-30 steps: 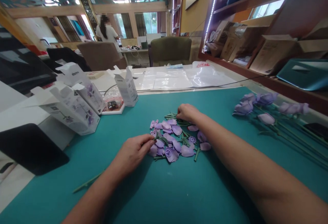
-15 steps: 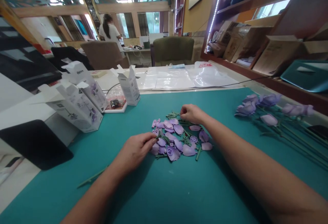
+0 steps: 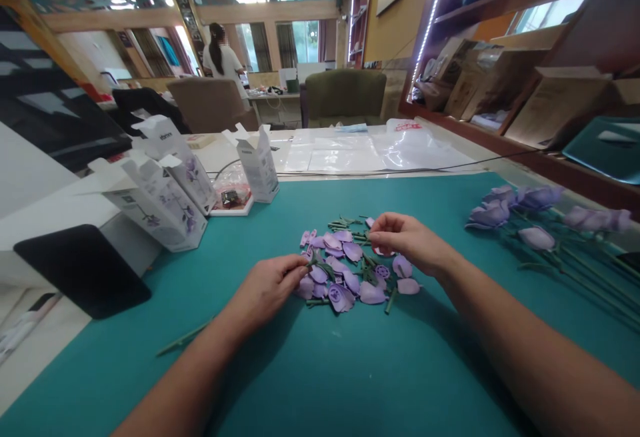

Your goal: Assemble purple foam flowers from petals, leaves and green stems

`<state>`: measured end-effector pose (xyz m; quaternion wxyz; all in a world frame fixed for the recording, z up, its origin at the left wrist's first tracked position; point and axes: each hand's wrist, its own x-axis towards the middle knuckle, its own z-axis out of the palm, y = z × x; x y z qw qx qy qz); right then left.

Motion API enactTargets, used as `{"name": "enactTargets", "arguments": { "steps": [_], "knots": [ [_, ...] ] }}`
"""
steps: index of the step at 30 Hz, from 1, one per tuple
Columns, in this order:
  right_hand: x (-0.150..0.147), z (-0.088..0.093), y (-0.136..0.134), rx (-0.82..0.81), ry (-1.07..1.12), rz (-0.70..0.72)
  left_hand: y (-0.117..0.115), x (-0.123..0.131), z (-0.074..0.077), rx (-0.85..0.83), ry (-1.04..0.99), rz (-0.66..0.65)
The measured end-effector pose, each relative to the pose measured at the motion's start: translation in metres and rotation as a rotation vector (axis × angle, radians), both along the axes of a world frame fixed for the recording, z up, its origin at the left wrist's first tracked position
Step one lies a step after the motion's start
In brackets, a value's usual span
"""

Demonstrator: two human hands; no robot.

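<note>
A loose pile of purple petal pieces [image 3: 341,296] and green stem parts lies on the teal mat [image 3: 345,377]. At the pile's left edge, my left hand [image 3: 270,285] pinches a dark green leaf piece [image 3: 323,266] between thumb and forefinger. My right hand [image 3: 413,242] hangs over the pile's far right side, its thumb and fingertips drawn together near green stem pieces. Whatever is between those fingertips is too small to make out. A single green stem [image 3: 185,338] rests beside my left forearm.
Finished purple flowers [image 3: 537,238] on long stems lie at the right. Opened white boxes [image 3: 173,214] stand at the left, near a black tablet [image 3: 83,270] and a small tray [image 3: 235,210]. Clear plastic bags [image 3: 340,150] lie beyond the mat. A person [image 3: 225,60] stands far back.
My right hand has moved right and a little nearer, from the pile's far edge. My left hand stays in place with the leaf piece. The view has shifted slightly.
</note>
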<state>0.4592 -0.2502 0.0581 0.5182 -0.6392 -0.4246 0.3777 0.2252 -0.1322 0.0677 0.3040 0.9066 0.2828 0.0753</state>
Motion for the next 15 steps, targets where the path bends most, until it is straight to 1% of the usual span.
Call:
{"name": "enactTargets", "arguments": {
  "steps": [2,5,7,8,9,11,13,15],
  "knots": [
    [-0.011,0.017,-0.015,0.087,0.075,0.079,0.001,0.0,-0.001,-0.009,-0.005,0.003],
    [-0.026,0.049,-0.042,0.182,0.053,0.163,0.003,-0.001,-0.002,-0.008,-0.005,0.006],
    [-0.031,0.065,-0.055,0.226,-0.043,0.142,0.003,0.0,-0.003,-0.005,0.002,0.005],
    [-0.031,0.069,-0.058,0.237,-0.124,0.109,0.003,0.0,-0.003,-0.004,0.006,0.005],
    [-0.029,0.07,-0.06,0.224,-0.221,0.069,0.003,0.0,-0.003,-0.003,0.009,0.006],
    [-0.021,0.061,-0.055,0.129,-0.444,0.0,0.003,0.0,-0.003,-0.002,0.013,0.004],
    [-0.011,0.042,-0.045,-0.034,-0.639,-0.045,0.002,0.0,-0.003,0.001,0.016,0.0],
    [-0.003,0.02,-0.032,-0.189,-0.766,-0.014,0.002,0.0,-0.002,0.0,0.019,-0.001]
  ]
}}
